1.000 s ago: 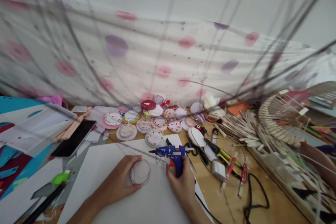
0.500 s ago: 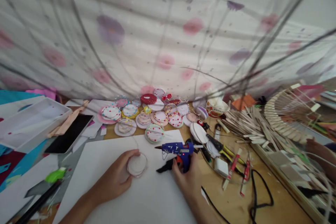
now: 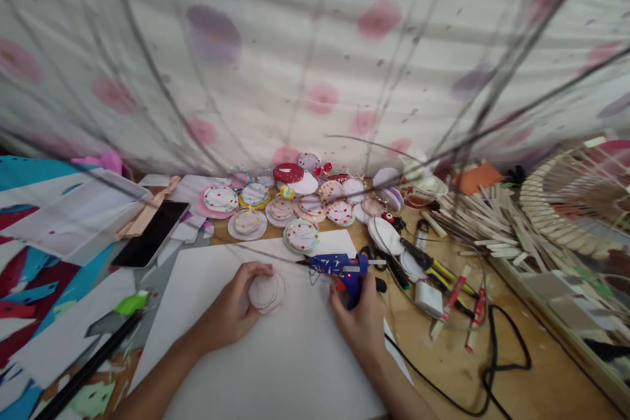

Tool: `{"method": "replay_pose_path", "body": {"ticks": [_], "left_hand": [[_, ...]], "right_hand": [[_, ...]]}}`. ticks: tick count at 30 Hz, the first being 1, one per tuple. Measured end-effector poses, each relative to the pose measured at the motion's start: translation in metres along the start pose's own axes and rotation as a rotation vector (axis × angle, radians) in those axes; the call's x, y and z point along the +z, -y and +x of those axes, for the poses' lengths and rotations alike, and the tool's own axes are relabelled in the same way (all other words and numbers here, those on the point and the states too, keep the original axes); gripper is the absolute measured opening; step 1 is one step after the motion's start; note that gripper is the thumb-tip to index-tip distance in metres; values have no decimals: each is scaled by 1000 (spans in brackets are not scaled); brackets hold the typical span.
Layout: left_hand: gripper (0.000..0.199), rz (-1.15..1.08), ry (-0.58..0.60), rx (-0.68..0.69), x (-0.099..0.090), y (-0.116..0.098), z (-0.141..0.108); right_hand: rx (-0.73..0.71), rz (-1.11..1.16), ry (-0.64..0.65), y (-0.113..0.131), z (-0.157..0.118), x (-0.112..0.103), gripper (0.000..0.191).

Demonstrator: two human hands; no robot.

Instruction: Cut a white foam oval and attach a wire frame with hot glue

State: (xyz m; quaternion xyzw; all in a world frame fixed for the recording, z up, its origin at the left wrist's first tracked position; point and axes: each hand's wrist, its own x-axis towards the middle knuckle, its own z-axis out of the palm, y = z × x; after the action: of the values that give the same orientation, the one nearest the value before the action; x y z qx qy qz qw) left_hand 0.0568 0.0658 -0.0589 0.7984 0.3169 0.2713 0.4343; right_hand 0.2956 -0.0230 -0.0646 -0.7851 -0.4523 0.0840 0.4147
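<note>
My left hand pinches a small round white paper disc by its left edge, over a large white sheet. In my right hand is a blue hot glue gun, gripped by its handle. The glue gun's nozzle points left, and a glue stick pokes out of its back end. A small red light shows on its side. The disc and the nozzle are apart. Just beyond the nozzle lies a round paper piece with a green rim and red dots.
Several decorated paper discs line the back. Left are a phone, a white box and paper scraps. Right are pliers, a white block, red-and-white sticks, a black cord and thin wooden sticks.
The whole view has shifted slightly. Both hands keep hold of the disc and the glue gun. A black shape below the glue gun's nozzle no longer shows there.
</note>
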Motion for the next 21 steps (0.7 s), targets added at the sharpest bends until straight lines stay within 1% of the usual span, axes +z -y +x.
{"method": "replay_pose_path", "body": {"ticks": [4, 8, 11, 14, 16, 18, 21], "left_hand": [[62, -21, 5, 10, -1, -4, -1], [65, -8, 35, 8, -1, -6, -2], [70, 96, 59, -3, -1, -10, 0], [85, 254, 66, -1, 0, -13, 3], [85, 289, 70, -6, 0, -14, 4], [80, 228, 64, -19, 0, -14, 4], [79, 19, 49, -74, -4, -18, 2]], "right_hand": [[36, 28, 3, 2, 0, 0, 42], [65, 83, -29, 2, -1, -1, 43], [98, 126, -33, 1, 0, -2, 39], [125, 156, -32, 0, 1, -2, 34], [131, 175, -48, 1, 2, -3, 34], [143, 200, -73, 4, 1, -4, 37], [182, 255, -95, 8, 0, -7, 38]]}}
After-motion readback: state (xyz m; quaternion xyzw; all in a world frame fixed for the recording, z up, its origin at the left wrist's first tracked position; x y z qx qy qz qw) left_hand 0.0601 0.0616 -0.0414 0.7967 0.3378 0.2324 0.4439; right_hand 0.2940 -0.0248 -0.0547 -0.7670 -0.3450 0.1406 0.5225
